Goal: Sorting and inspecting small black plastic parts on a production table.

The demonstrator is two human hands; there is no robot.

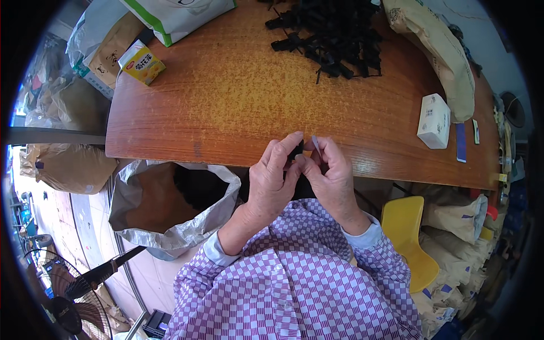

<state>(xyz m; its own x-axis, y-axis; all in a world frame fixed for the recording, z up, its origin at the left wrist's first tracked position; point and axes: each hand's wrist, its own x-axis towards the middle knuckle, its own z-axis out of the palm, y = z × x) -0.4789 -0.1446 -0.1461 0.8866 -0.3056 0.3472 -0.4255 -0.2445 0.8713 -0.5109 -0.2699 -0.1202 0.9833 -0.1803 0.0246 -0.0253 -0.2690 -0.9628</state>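
Close to the table's front edge, my left hand (269, 184) is closed around a small black piece (295, 152), mostly covered by the fingers. Right beside it, my right hand (331, 175) is closed, with a thin grey strip (317, 146) sticking up between its fingers; its lower end is hidden. The fingertips of both hands meet at the black piece. Farther back on the wooden table (226, 107) lies a heap of black strip-like pieces (340, 42), which look like the one in my left hand.
An open woven sack (226, 175) with dark contents stands below the table edge at left. A yellow drink carton (141, 62) and a white-green bag (181, 20) sit back left; a white box (434, 122) and paper sack (447, 62) at right. A yellow chair (405, 226) stands near right.
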